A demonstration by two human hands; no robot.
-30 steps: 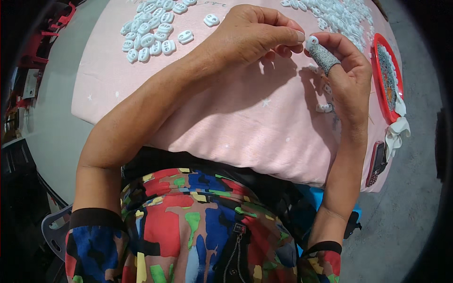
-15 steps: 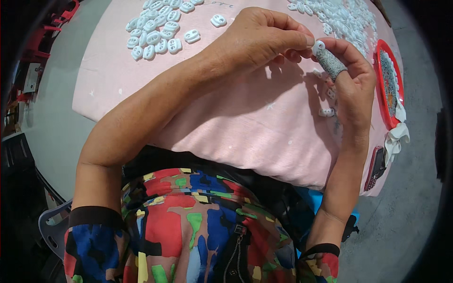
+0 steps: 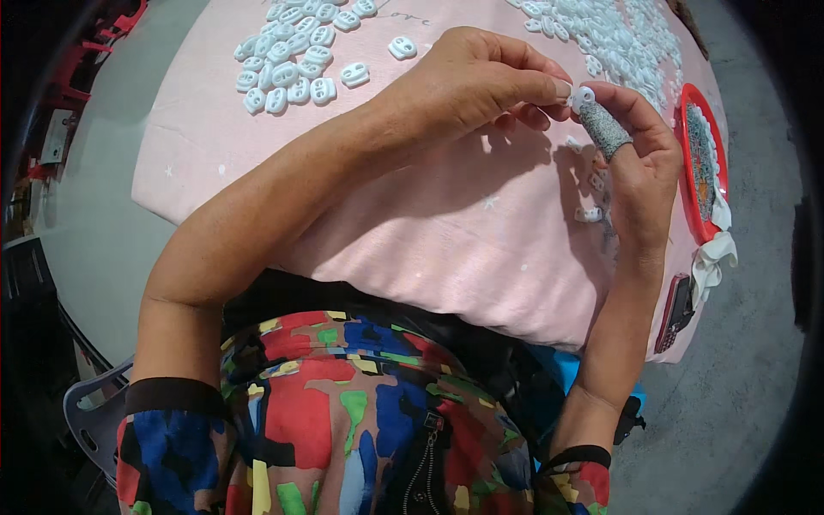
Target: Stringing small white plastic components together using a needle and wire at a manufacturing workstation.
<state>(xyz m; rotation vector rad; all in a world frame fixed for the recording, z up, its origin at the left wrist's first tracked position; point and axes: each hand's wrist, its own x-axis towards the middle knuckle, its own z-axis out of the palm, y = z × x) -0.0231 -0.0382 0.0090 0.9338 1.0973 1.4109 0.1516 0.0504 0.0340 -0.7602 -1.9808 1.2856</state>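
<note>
My right hand (image 3: 639,146) pinches a small white plastic cord lock piece (image 3: 587,94) with a round hole. A grey speckled sleeve (image 3: 604,130) covers its thumb. Pressed together right beside that piece are the thumb and index finger of my left hand (image 3: 506,81); whatever sits between those fingertips is too small to make out. Under my right hand lie a few loose white pieces (image 3: 589,215), partly hidden. A group of white two-hole cord locks (image 3: 299,56) lies at the far left, and a large heap of smaller white parts (image 3: 609,43) spreads at the far right.
A pink cloth (image 3: 412,249) covers the table. At its right edge stands a red tray (image 3: 689,163) with grey bits and white parts in it. Near that are a crumpled white cloth (image 3: 711,257) and a red-and-black phone (image 3: 675,313). A grey chair (image 3: 90,421) is at lower left.
The view has shifted slightly, so the table things sit a little differently. Both hands keep together at the white piece, with almost the same grip.
</note>
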